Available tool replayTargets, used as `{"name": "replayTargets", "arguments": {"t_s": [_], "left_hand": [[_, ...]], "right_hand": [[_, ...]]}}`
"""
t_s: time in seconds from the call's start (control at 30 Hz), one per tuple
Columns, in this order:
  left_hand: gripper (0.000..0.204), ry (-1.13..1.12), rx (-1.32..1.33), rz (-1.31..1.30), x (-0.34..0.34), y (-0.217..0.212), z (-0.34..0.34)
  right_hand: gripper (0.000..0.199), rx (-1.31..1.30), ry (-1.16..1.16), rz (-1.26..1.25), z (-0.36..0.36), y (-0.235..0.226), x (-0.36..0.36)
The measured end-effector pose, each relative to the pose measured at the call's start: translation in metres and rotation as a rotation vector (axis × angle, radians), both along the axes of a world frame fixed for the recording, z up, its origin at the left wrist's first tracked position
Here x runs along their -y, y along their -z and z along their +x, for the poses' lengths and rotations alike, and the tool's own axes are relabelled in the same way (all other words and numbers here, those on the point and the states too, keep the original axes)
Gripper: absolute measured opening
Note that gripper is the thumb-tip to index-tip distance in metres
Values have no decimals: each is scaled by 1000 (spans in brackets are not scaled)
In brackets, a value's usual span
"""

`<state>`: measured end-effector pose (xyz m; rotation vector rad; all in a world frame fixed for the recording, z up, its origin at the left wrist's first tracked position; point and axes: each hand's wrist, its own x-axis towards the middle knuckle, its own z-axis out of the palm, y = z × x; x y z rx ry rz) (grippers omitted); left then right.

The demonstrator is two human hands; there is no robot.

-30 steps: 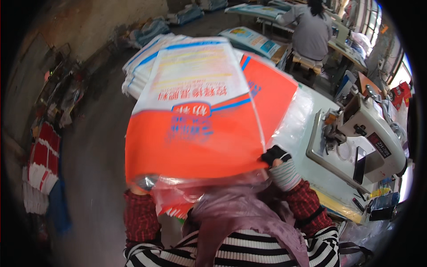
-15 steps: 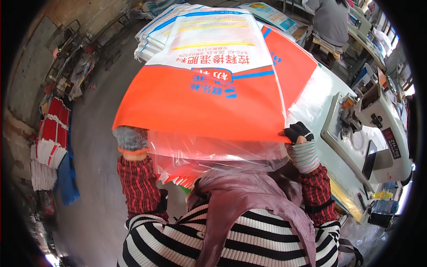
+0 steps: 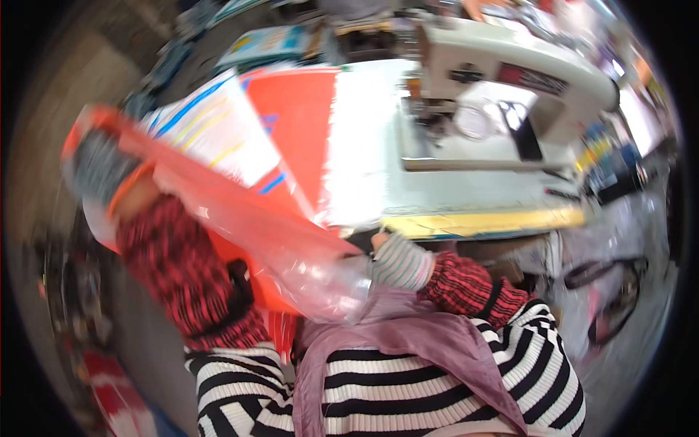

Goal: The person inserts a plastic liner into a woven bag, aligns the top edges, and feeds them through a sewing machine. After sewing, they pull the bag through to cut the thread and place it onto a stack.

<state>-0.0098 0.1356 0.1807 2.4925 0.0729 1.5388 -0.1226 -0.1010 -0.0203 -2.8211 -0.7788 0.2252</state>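
An orange and white printed bag [image 3: 240,255] with a clear plastic liner [image 3: 331,288] at its mouth stretches slantwise between my hands. My left hand [image 3: 105,171], in a grey glove with an orange cuff, is raised at the far left against the bag's mouth. Orange film wraps past its fingers, which are hidden and blurred. At the bag's other corner, my right hand [image 3: 375,244] is closed on the edge, in a glove with dark fingers and a striped cuff. Beyond it, more orange and white bags [image 3: 298,124] lie fanned on the white table [image 3: 364,164].
A white sewing machine [image 3: 510,65] stands on the table at the right, with a dark phone-like slab [image 3: 520,131] by it. Bottles [image 3: 601,153] crowd the table's right end. Clear plastic sheeting [image 3: 604,269] lies below. Red and white stacked bags [image 3: 113,393] sit lower left.
My view has swung right toward the sewing machine. The bag has come off the pile's top and tilted, its left corner swung out and up with my left hand. My right hand keeps its corner.
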Motion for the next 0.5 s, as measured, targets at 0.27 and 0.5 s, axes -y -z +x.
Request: {"name": "replayTargets", "arguments": {"t_s": [0.27,0.5], "left_hand": [[13,577,-116,385,266,51,27],[11,831,-216,731,313,105,0]], "right_hand": [[35,-240,827,742,-124,92,77],[26,-29,784,228,-178,122,95]]}}
